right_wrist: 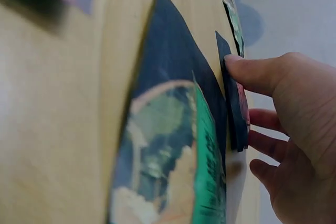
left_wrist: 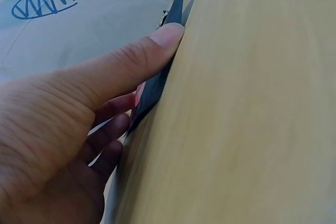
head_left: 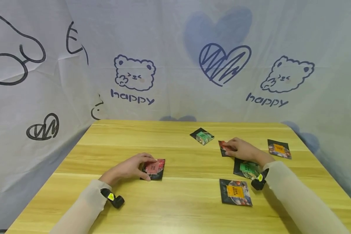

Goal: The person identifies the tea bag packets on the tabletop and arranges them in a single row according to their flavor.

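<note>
On the left of the table, my left hand [head_left: 132, 167] grips a flat black sachet with a red label [head_left: 152, 168], thumb at its near edge and fingers over the top. In the left wrist view the thumb [left_wrist: 167, 35] presses the dark side of that sachet [left_wrist: 152, 90], and the other fingers lie behind it. Farther back on the right, my right hand [head_left: 243, 150] holds a second red-labelled sachet [head_left: 223, 148] between thumb and fingers. The right wrist view shows this sachet [right_wrist: 234, 98] edge-on, partly covered by the hand.
A green-labelled sachet [head_left: 244, 168] lies under the right wrist, another green one [head_left: 203, 136] at the back. Orange-labelled sachets lie at the near right [head_left: 235, 192] and far right [head_left: 279, 149]. A drawn-on white cloth [head_left: 175, 65] hangs behind the wooden table [head_left: 187, 214].
</note>
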A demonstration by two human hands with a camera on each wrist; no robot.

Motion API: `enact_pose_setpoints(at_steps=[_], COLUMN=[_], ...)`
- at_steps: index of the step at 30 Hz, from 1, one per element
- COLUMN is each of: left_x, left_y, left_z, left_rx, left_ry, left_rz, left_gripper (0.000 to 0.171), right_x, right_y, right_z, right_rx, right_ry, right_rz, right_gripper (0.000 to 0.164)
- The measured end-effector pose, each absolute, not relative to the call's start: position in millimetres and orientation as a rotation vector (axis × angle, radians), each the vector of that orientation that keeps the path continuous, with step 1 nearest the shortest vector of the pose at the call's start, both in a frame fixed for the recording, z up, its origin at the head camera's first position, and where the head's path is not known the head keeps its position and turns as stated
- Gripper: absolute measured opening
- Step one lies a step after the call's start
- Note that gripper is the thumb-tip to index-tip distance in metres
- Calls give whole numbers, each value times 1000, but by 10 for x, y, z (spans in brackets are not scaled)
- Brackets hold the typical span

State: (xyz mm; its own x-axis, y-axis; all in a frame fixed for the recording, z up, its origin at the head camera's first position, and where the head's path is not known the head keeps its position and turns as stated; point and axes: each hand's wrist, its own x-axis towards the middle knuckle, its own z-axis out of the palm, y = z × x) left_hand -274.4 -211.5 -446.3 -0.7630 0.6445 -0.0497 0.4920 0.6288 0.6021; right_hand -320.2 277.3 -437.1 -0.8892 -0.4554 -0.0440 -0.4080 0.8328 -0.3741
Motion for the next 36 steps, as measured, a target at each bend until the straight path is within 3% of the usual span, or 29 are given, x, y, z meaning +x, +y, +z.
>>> enact_pose_setpoints(at_steps=[36], left_x=[-2732], left_y=[-2121], left_z=[-4494], left_rx=[901], left_ry=[2588], left_rz=[870], left_gripper=[74], right_x=[-2823], right_y=[2258], right_z=[-4347], right_rx=[-700], right_ry=[2973], right_rz=[-304], right_gripper=[51])
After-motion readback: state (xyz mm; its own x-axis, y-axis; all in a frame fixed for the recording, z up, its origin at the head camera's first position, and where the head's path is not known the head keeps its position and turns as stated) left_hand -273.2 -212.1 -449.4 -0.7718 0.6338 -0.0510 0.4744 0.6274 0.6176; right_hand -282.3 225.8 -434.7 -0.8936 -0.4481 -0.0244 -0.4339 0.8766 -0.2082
